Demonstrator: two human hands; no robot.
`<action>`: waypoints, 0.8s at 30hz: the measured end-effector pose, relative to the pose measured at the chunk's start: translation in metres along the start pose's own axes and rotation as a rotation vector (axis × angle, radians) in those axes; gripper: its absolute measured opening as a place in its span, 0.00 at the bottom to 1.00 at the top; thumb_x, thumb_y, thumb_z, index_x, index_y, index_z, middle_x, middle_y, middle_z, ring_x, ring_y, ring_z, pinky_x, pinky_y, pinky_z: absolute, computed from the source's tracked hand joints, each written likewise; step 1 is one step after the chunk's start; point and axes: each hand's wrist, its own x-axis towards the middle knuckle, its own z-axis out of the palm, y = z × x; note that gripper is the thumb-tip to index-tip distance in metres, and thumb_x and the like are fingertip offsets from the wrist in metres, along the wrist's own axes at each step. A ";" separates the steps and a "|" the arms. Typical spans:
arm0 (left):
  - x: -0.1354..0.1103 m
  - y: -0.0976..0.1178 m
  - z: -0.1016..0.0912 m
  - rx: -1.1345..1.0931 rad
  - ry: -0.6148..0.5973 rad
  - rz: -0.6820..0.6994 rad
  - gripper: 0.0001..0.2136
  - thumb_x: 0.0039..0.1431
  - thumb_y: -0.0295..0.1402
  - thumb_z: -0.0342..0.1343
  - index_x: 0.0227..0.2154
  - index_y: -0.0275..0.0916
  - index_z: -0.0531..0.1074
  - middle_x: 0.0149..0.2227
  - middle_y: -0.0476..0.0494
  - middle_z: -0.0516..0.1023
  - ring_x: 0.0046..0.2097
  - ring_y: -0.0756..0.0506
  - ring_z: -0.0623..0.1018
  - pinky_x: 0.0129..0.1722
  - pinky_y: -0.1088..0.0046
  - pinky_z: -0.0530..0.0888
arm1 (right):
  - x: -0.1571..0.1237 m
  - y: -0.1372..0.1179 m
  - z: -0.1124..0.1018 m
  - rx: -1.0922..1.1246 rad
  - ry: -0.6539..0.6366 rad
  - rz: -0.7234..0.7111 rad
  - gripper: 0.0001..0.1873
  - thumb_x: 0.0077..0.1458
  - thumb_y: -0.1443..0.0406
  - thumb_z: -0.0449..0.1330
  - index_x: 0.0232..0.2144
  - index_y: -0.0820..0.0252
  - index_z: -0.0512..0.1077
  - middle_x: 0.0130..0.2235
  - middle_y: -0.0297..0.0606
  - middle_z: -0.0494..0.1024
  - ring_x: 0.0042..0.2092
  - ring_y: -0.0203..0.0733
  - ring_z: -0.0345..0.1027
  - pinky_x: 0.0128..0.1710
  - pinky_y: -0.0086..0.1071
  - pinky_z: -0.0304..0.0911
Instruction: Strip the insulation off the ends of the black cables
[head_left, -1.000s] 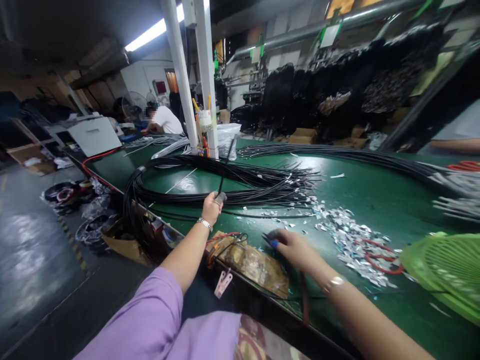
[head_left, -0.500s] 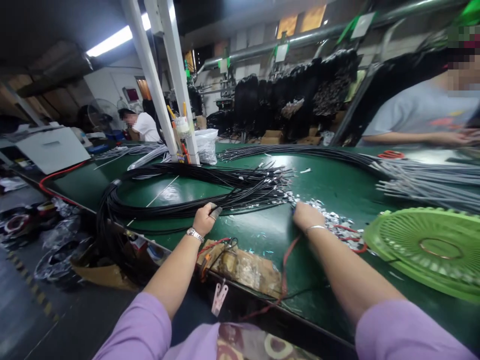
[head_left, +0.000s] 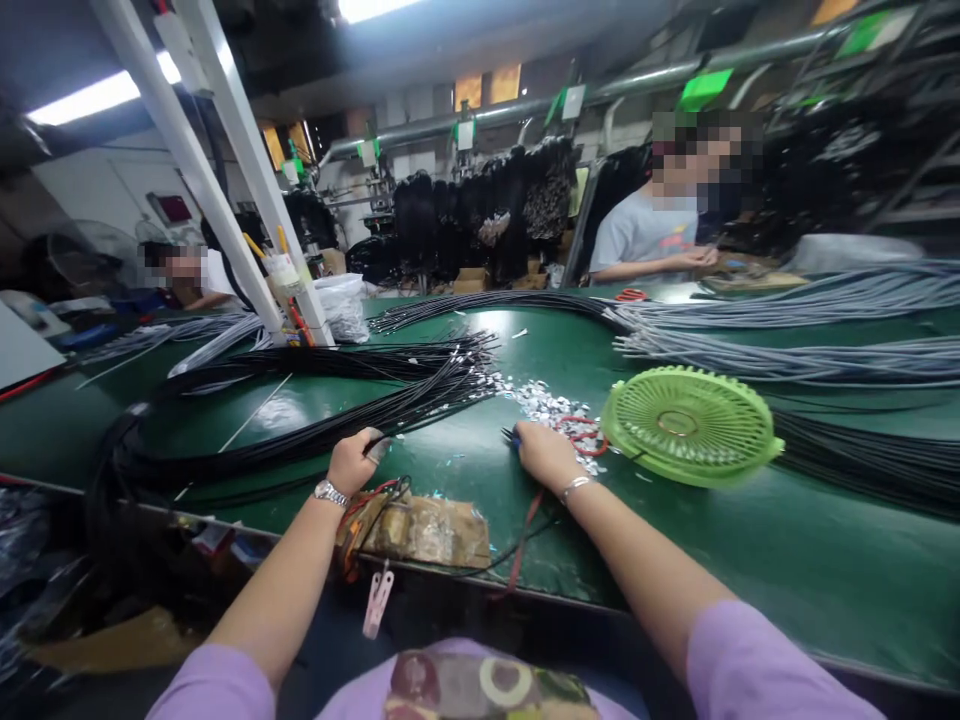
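Observation:
My left hand (head_left: pixel 355 462), with a metal watch at the wrist, is closed on a black cable, whose short dark end (head_left: pixel 384 438) sticks out past the fingers. Beyond it curves a thick bundle of black cables (head_left: pixel 247 452), the tips fanned out at the table's middle. My right hand (head_left: pixel 547 457) is closed on a small tool with a blue grip and dark prongs (head_left: pixel 510 436), its kind partly hidden by the fingers. The prongs point left, apart from the cable. White scraps (head_left: pixel 544 402) lie just beyond my right hand, beside red-handled scissors (head_left: pixel 585 432).
A green fan cover (head_left: pixel 690 425) stands on the green table (head_left: pixel 720 560) at right. Grey cable bundles (head_left: pixel 795 355) lie behind it. A taped device (head_left: pixel 420 530) and a pink clip (head_left: pixel 378 600) are at the front edge. White posts (head_left: pixel 262 200) rise at left. Two people sit beyond.
The view has swung to the right, bringing the whole fan cover and more cables into sight. Both hands have come nearer the front edge. Both remain closed.

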 end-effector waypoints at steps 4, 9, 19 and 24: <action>0.002 0.029 -0.005 0.094 -0.160 0.080 0.09 0.55 0.39 0.53 0.31 0.41 0.74 0.29 0.46 0.78 0.33 0.46 0.77 0.33 0.75 0.68 | 0.005 0.003 0.002 0.309 0.116 0.051 0.04 0.52 0.69 0.51 0.31 0.58 0.64 0.33 0.42 0.75 0.40 0.46 0.70 0.38 0.34 0.61; 0.016 0.092 -0.003 0.101 -0.323 0.175 0.08 0.56 0.38 0.52 0.32 0.41 0.74 0.28 0.45 0.77 0.32 0.45 0.75 0.31 0.74 0.65 | -0.006 -0.005 0.018 0.776 0.071 0.084 0.10 0.52 0.57 0.47 0.33 0.56 0.61 0.24 0.30 0.70 0.22 0.35 0.64 0.25 0.30 0.62; 0.037 0.139 0.050 -0.601 -0.653 -0.157 0.09 0.55 0.38 0.53 0.27 0.37 0.68 0.15 0.57 0.62 0.16 0.55 0.60 0.17 0.79 0.56 | -0.007 0.003 0.007 1.228 -0.085 0.168 0.10 0.38 0.61 0.60 0.24 0.59 0.65 0.18 0.23 0.58 0.17 0.27 0.43 0.15 0.24 0.40; 0.037 0.131 0.049 -0.773 -0.658 -0.352 0.15 0.54 0.45 0.53 0.25 0.36 0.66 0.14 0.57 0.64 0.12 0.57 0.59 0.13 0.81 0.54 | -0.014 -0.003 0.008 1.253 -0.189 0.186 0.14 0.36 0.62 0.66 0.26 0.60 0.66 0.17 0.22 0.57 0.18 0.27 0.43 0.16 0.24 0.38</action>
